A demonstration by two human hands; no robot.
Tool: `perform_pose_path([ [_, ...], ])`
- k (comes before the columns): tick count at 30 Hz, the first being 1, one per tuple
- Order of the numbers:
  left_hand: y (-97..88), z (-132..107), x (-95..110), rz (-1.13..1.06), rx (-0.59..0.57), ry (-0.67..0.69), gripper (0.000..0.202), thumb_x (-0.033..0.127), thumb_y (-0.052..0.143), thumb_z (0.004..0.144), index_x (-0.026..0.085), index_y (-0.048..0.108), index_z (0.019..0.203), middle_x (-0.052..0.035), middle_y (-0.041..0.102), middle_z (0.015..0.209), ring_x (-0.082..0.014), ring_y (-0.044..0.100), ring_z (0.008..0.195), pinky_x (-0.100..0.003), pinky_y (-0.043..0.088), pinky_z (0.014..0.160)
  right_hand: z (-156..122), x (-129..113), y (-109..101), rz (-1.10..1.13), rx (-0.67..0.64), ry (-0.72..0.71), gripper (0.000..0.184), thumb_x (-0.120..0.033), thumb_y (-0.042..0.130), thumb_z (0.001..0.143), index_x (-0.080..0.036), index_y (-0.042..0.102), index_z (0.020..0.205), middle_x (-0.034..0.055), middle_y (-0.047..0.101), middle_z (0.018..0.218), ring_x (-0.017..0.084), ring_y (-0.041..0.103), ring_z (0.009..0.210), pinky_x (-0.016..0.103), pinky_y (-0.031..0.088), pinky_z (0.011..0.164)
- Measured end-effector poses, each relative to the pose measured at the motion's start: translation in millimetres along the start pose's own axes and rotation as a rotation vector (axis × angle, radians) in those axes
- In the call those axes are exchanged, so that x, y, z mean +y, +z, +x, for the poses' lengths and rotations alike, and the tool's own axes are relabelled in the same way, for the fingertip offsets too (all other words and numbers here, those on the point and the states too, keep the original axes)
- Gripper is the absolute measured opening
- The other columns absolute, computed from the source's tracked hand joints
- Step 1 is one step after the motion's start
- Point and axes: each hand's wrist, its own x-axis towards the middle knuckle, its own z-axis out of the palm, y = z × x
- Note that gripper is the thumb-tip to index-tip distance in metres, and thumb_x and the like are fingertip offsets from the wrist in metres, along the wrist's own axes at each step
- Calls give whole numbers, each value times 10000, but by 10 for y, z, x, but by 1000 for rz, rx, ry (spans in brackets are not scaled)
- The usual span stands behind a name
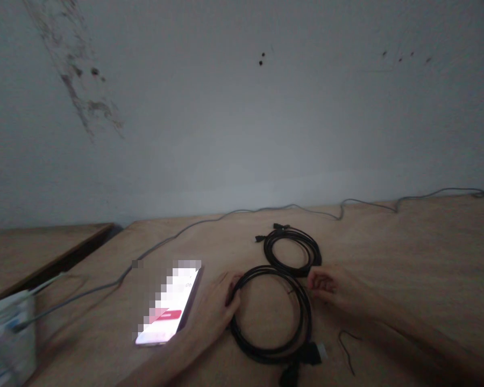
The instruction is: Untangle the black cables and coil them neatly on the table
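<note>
Coiled black cable [266, 356] lying on a pale wooden tabletop [427, 252], toward the middle of its near edge.
The left hand [213, 314], fingers curled together, presses against the coil's left side; whether it grips the cable cannot be told. The right hand [325, 285], fingers loosely bunched, holds nothing visible and sits just beside the coil's right side. Chunky black plugs [310, 353] stick out at the coil's near side. A smaller coiled black cable [292, 235] touches it from behind. A lit smartphone [169, 306], its screen pixelated, lies just left of the left hand. A thin grey cable [290, 205] trails along the tabletop's back edge, a bent dark wire [346, 349] lies right of the coil, and a blurred white packet [8, 338] sits at the left edge.
</note>
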Motion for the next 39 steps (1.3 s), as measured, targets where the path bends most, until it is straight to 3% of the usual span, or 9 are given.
perform_pose_path([
  [4, 3, 9, -4, 14, 19, 21, 334, 197, 505, 936, 222, 646, 1238, -83, 707, 1185, -268, 642, 1104, -400, 490, 976, -19, -20, -46, 23, -124, -34, 176, -359, 633, 849, -219, 544, 794, -23, 562, 695, 140, 512, 608, 242, 358, 553],
  [8, 0, 11, 0, 45, 5, 37, 324, 230, 500, 960, 235, 662, 1240, -76, 711, 1123, -266, 651, 1045, -389, 504, 926, -31, 13, -11, -23, 21, -65, 252, -441, 610, 896, -218, 535, 806, -45, 494, 643, 123, 443, 565, 226, 302, 512],
  [10, 1, 10, -6, 71, -8, 46, 324, 255, 493, 974, 240, 667, 1247, -81, 702, 1119, -268, 648, 1045, -397, 501, 930, -25, 15, 11, -79, 26, -32, 258, -452, 615, 914, -212, 575, 827, -31, 529, 659, 123, 456, 571, 220, 299, 505],
  [13, 0, 9, -7, 88, -30, 47, 337, 281, 480, 987, 236, 664, 1265, -90, 681, 1137, -268, 647, 1051, -407, 498, 938, -1, -35, 16, -77, -5, 16, 243, -441, 634, 918, -208, 620, 850, 7, 636, 745, 136, 546, 618, 223, 371, 531],
  [18, -7, 2, 14, 99, -36, 22, 356, 282, 488, 976, 236, 663, 1283, -97, 668, 1152, -272, 648, 1045, -411, 500, 936, 43, -163, -8, 106, 57, 35, 291, -491, 687, 873, -219, 599, 817, 19, 670, 765, 171, 632, 675, 261, 462, 578],
  [23, 10, -12, -12, 103, -26, 45, 343, 270, 492, 975, 255, 662, 1272, -81, 667, 1141, -261, 648, 1033, -401, 507, 931, 78, -91, 11, 219, 75, 22, 403, -579, 775, 776, -210, 618, 824, 59, 727, 828, 206, 699, 738, 316, 552, 668],
  [28, 7, -19, -15, 126, -35, 42, 365, 287, 502, 976, 246, 646, 1309, -95, 662, 1167, -273, 649, 1047, -409, 512, 937, 96, 10, 95, 258, 93, -22, 402, -551, 810, 773, -203, 656, 905, 93, 753, 926, 237, 734, 860, 370, 598, 793],
  [33, 9, -23, -30, 152, -46, 31, 374, 296, 514, 974, 261, 645, 1323, -102, 660, 1209, -275, 651, 1070, -415, 512, 951, 99, -3, 186, 219, 65, -20, 358, -525, 776, 818, -202, 695, 950, 90, 761, 960, 239, 739, 894, 379, 610, 818],
  [39, 55, -42, -91, 188, -40, -8, 393, 312, 508, 984, 257, 627, 1355, -120, 645, 1339, -324, 594, 1248, -481, 457, 1068, 69, -114, 198, -68, 9, -75, 161, -273, 638, 902, -238, 752, 1010, 55, 772, 1023, 226, 721, 945, 362, 579, 847],
])
